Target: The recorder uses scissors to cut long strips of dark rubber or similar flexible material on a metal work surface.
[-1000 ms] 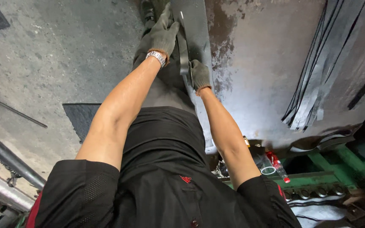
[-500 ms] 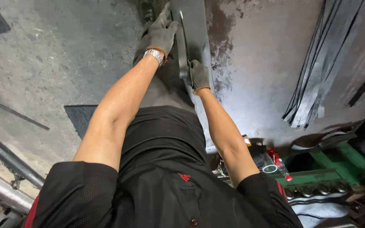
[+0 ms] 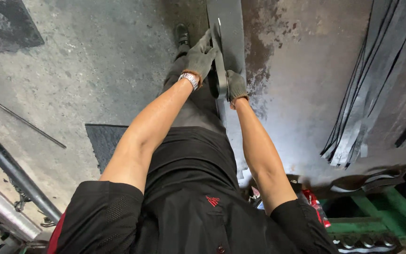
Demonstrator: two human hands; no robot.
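Observation:
Both my hands wear grey work gloves and reach down in front of me. My left hand (image 3: 200,55), with a metal watch at its wrist, grips the near end of a long flat dark strip (image 3: 231,33) that lies along the floor. Close beside it, my right hand (image 3: 235,85) is closed on the same strip's edge, a little nearer to me. The strip stands on edge between the two hands. My black shirt and dark trousers fill the lower middle, and one shoe (image 3: 181,35) shows beyond my left hand.
Several loose dark strips (image 3: 363,113) lie fanned out on the stained floor at right. A dark mat (image 3: 104,141) lies at left, with a thin rod (image 3: 19,118) and a thick pipe (image 3: 10,169). Green metal framing (image 3: 377,221) sits at lower right.
Both hands stay on the strip and have shifted slightly along it. The view has tilted a little.

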